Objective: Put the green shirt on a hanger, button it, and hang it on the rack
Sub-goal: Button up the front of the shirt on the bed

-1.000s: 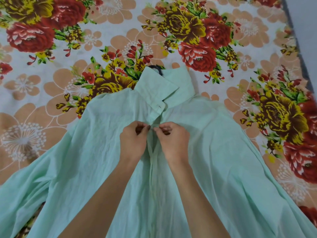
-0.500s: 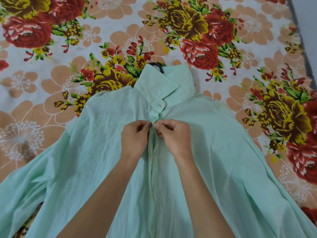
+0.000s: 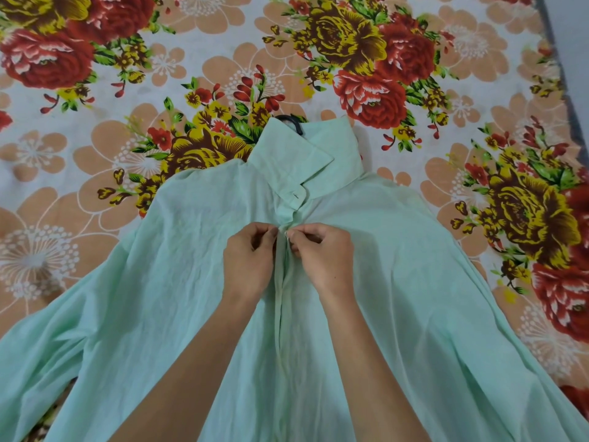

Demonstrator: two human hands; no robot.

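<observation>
A pale green shirt (image 3: 178, 282) lies front-up on the bed, sleeves spread to both sides, collar standing at the top. The black hook of a hanger (image 3: 290, 121) pokes out above the collar; the rest of the hanger is hidden inside the shirt. My left hand (image 3: 250, 260) pinches the left edge of the front placket just below the collar. My right hand (image 3: 323, 256) pinches the right edge at the same spot, fingertips almost touching the left ones. The button between them is hidden by my fingers.
A bedsheet (image 3: 165, 68) printed with large red, yellow and peach flowers covers the bed under the shirt. The bed's right edge (image 3: 556, 59) runs down the upper right, with grey floor beyond it.
Both hands have drawn the two placket edges together and shifted slightly up toward the collar. The shirt front now lies closed beneath them.
</observation>
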